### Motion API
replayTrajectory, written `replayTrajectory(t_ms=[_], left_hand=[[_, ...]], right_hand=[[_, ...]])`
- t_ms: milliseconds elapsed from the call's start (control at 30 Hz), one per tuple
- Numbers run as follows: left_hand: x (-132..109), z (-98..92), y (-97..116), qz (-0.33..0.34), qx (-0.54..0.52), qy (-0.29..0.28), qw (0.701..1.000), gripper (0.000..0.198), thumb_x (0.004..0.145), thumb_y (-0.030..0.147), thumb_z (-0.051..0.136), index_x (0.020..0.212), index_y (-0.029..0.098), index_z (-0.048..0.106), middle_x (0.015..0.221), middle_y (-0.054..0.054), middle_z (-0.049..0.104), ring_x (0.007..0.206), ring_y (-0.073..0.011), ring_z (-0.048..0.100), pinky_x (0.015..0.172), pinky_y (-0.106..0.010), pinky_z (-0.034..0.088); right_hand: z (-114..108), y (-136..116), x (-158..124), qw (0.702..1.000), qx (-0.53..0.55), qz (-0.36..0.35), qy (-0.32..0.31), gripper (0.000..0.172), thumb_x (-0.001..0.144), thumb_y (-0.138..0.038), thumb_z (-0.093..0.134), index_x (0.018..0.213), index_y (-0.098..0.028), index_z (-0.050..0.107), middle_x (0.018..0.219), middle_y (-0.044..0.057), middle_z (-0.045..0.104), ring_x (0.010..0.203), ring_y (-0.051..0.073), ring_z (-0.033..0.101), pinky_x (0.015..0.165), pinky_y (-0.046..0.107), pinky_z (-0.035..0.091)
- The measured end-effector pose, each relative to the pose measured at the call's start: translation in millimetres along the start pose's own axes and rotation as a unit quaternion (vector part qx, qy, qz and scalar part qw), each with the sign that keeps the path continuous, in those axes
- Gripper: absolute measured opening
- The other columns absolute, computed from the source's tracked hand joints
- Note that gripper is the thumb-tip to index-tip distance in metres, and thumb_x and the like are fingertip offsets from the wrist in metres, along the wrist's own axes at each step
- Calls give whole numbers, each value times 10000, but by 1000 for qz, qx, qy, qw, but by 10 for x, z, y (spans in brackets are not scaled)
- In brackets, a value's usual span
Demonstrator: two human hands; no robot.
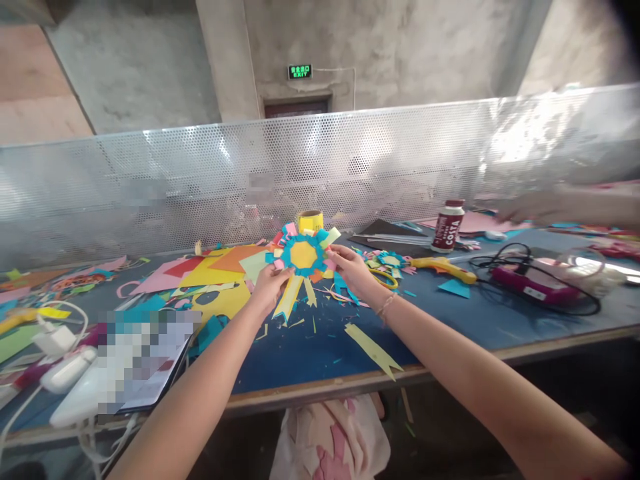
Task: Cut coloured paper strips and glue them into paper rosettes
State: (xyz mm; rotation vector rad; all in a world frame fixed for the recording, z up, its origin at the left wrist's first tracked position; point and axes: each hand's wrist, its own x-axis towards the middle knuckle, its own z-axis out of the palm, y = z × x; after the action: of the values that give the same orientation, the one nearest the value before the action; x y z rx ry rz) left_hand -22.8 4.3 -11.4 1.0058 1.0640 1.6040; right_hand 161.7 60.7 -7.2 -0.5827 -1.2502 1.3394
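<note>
Between my two hands, a paper rosette is held up above the table. It has a yellow centre, a blue ruffled ring, and an outer edge of pink, white, blue and pale green loops. A yellow-and-blue ribbon tail hangs from its lower side. My left hand pinches the lower left edge, thumb in front. On the right edge, my right hand grips it between thumb and fingers. A loose pale yellow paper strip with a notched end lies below my right forearm.
Behind the rosette stands a yellow tape roll. Coloured paper sheets spread leftward, near a tablet. Rightward are a yellow glue gun, a COSTA bottle, a purple power strip and another person's blurred arm. A perforated metal screen backs the table.
</note>
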Motion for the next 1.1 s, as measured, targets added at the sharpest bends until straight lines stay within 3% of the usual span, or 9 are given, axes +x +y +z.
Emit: replayTrajectory(t_ms=[167,300,433,600,867,967,1100], left_hand=[[-11,6,22,15,22,-6,1000,371,577,245,805,653,179,447,494,65,504,436,-78,503,420,-190,344],[-45,21,85,15,-1,-27,1000,286,609,229,784,763,157,554,600,26,604,541,-109,593,533,-216,450],[-112,41,225,-62,-31,-86,994,235,682,185,713,892,143,616,733,-31,682,633,-146,652,650,-256,512],[-126,8,294,-155,-72,-111,979,97,763,185,611,850,143,610,704,-46,681,581,-148,646,598,-250,517],[35,-129,138,-199,-79,-57,975,154,707,234,684,823,162,613,716,-37,674,531,-153,635,525,-264,521],[48,-145,140,-184,-104,-59,976,175,686,241,700,810,153,614,764,-62,686,627,-182,664,590,-288,544],[46,-149,161,-142,-136,-16,980,199,700,266,697,844,153,619,751,-54,678,659,-179,658,610,-290,542]], right_hand=[[19,-11,-31,999,-7,-31,-36,289,626,-395,763,828,-212,669,703,-37,603,634,75,514,634,227,438],[16,-47,-64,999,5,2,-35,301,640,-411,758,863,-233,662,742,-40,599,635,74,520,586,214,461],[17,-80,-78,998,34,43,-39,331,613,-425,778,857,-242,649,749,-35,606,629,92,551,548,232,509],[-2,-65,-43,995,66,78,-24,317,591,-374,803,809,-218,633,650,-50,563,558,70,522,499,195,501],[-32,-45,-28,992,48,115,-34,259,615,-291,780,749,-183,587,542,-75,478,476,39,430,464,160,421],[-41,-50,-25,991,55,118,-24,254,609,-283,771,749,-189,580,531,-78,474,472,46,431,461,173,413],[-50,-53,-17,990,54,128,-7,248,597,-256,764,765,-196,592,576,-61,537,505,61,486,489,190,441]])
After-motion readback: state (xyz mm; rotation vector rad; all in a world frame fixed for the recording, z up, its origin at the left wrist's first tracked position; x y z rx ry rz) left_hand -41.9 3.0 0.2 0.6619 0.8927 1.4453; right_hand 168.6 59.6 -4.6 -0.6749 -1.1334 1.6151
